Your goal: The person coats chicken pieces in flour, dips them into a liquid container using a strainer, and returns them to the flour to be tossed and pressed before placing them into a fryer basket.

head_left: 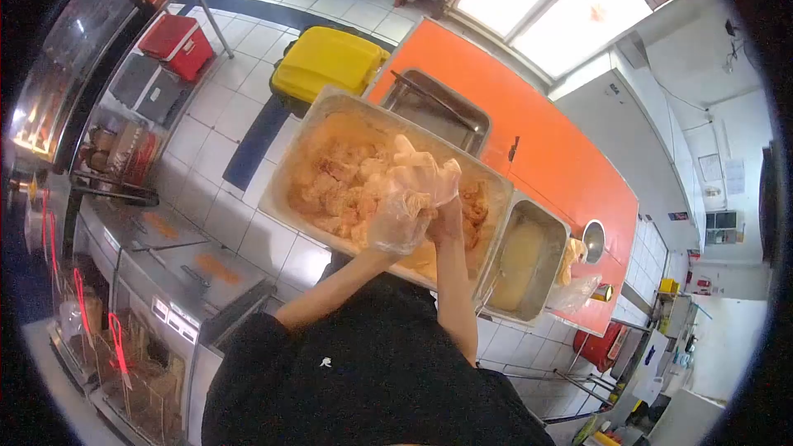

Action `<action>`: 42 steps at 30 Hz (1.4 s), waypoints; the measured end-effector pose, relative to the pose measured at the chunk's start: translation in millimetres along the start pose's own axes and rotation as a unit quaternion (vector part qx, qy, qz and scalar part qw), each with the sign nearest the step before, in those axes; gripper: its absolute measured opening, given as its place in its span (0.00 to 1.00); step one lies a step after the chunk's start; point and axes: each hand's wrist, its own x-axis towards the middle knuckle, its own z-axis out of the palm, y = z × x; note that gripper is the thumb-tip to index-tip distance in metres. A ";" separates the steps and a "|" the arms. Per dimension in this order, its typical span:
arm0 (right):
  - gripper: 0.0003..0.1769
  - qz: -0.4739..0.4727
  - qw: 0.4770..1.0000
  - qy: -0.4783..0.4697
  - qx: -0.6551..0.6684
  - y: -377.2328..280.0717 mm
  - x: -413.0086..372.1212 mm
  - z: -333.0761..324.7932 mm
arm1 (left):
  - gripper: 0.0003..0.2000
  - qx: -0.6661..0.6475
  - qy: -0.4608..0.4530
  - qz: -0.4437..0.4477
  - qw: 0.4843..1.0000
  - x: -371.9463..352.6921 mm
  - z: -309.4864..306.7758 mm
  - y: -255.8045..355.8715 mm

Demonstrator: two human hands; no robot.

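Both my hands wear clear plastic gloves dusted with flour and meet over a large metal pan [279, 190]. My left hand [398, 220] is closed against my right hand [428, 175], whose fingers bend over with one sticking up. Whatever lies between the palms is mostly hidden; only a floury, orange-tinted bit shows at the gap. Below them, the pan holds orange-tinted flour and several coated pieces of raw meat [334, 190], which look like chicken. A second, smaller metal pan [541, 268] with cloudy pale liquid adjoins it on the right.
An orange counter [570, 165] runs behind the pans, carrying an empty metal tray [438, 111], a steel bowl [594, 239] and a can [605, 291]. A yellow-lidded bin [326, 64] stands beyond the large pan. At left are fryers with red-handled baskets [120, 347].
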 end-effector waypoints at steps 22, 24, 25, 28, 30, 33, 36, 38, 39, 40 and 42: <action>0.44 0.098 0.982 0.022 -0.163 12.9 3.6 54.2 | 0.11 -0.108 -0.031 -0.236 0.965 13.4 -48.5 14.5; 0.45 0.079 0.958 -0.029 -0.274 11.9 9.6 50.9 | 0.12 -0.035 -0.010 -0.177 0.983 1.9 -29.7 -11.6; 0.45 0.080 0.957 -0.032 -0.275 11.4 11.4 38.5 | 0.13 0.034 0.008 -0.117 0.993 1.2 -26.7 -15.9; 0.44 0.210 0.899 0.043 -0.381 4.6 10.0 26.9 | 0.13 0.118 0.051 -0.035 0.991 -14.3 -28.1 -4.3; 0.45 0.061 0.883 -0.065 -0.460 -8.2 4.3 57.5 | 0.10 -0.091 0.056 -0.156 0.982 -40.6 9.5 -27.9; 0.39 -0.077 0.975 0.009 -0.208 20.9 20.4 58.7 | 0.09 -0.202 0.014 -0.232 0.951 -20.6 -16.3 -6.6; 0.41 -0.070 0.995 -0.028 -0.066 22.3 20.3 55.6 | 0.09 -0.102 -0.005 -0.134 0.986 -7.9 -30.6 -1.3; 0.41 -0.056 0.997 -0.027 -0.037 23.3 21.5 53.3 | 0.07 -0.094 0.018 -0.073 0.993 -7.3 -32.0 -4.1; 0.41 -0.043 0.998 -0.015 -0.047 23.6 23.4 49.3 | 0.07 -0.056 0.018 -0.027 0.998 -5.0 -35.0 -1.6; 0.41 -0.031 0.998 -0.004 -0.059 22.9 24.5 45.4 | 0.07 -0.017 0.018 0.017 1.000 -4.4 -36.5 1.1; 0.41 0.003 0.994 0.024 -0.105 23.4 29.3 37.0 | 0.08 -0.035 0.039 0.022 0.998 -3.8 -34.9 5.2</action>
